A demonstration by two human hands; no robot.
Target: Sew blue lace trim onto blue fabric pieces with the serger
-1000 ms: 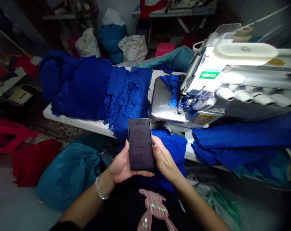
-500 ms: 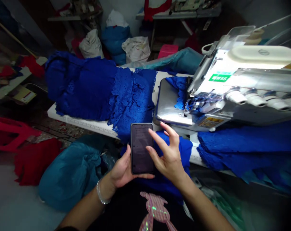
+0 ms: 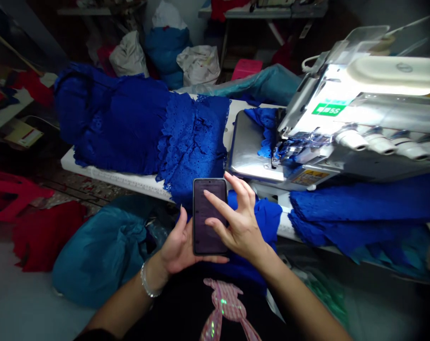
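A smartphone (image 3: 203, 237) with a dim, dark screen rests upright in my left hand (image 3: 177, 246), whose thumb stands off its left edge while the other fingers support it from below and behind. Over the screen hovers my right hand (image 3: 241, 220), fingers spread, with the index fingertip at the upper part of the display; whether it touches the glass I cannot tell. Just beyond the phone lies blue eyelet fabric (image 3: 193, 142) on the white sewing table (image 3: 119, 176). More blue cloth (image 3: 268, 218) hangs behind my right hand.
An overlock sewing machine (image 3: 360, 94) stands at the right, blue cloth under its needle area. Stacked blue pieces (image 3: 364, 203) lie in front of it. Left on the floor are a teal bundle (image 3: 97, 255), red cloth (image 3: 44, 232) and a pink stool (image 3: 12, 196). Sacks (image 3: 199, 64) stand behind.
My right hand has moved left across the phone, its index finger now further over the screen. The left thumb has lifted away from the phone's edge. The view has shifted slightly.
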